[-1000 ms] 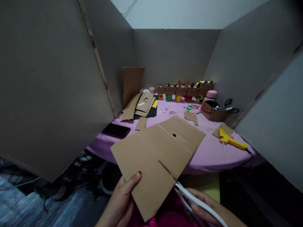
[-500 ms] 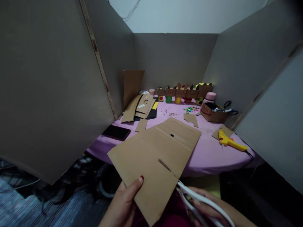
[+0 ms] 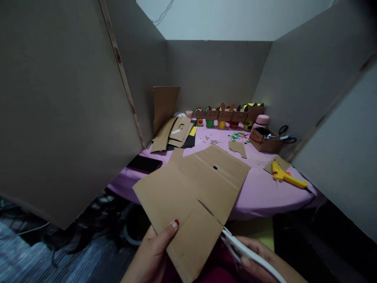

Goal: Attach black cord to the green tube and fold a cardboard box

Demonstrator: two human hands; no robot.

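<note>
My left hand (image 3: 156, 245) grips a large flat piece of brown cardboard (image 3: 194, 177) by its lower left edge, thumb on top and fingers hidden underneath. The cardboard has a small dark hole near its far end. In my right hand (image 3: 259, 255) are white-handled scissors (image 3: 250, 251). Their blades lie in a slit that runs inward from the cardboard's right edge; only a thin strip of blade shows above the surface. The handles are close together.
A yellow glue gun (image 3: 288, 177) lies at the table's right. Behind it stands a cardboard box (image 3: 265, 141) with pens and black-handled scissors. A phone (image 3: 145, 164) and stacked cardboard (image 3: 179, 129) are at the left. Decorated cups (image 3: 222, 118) line the back of the pink-covered table (image 3: 259, 196).
The scissors have closed further: the handles came together and the blade strip above the cardboard narrowed. The cardboard has barely shifted in my left hand.
</note>
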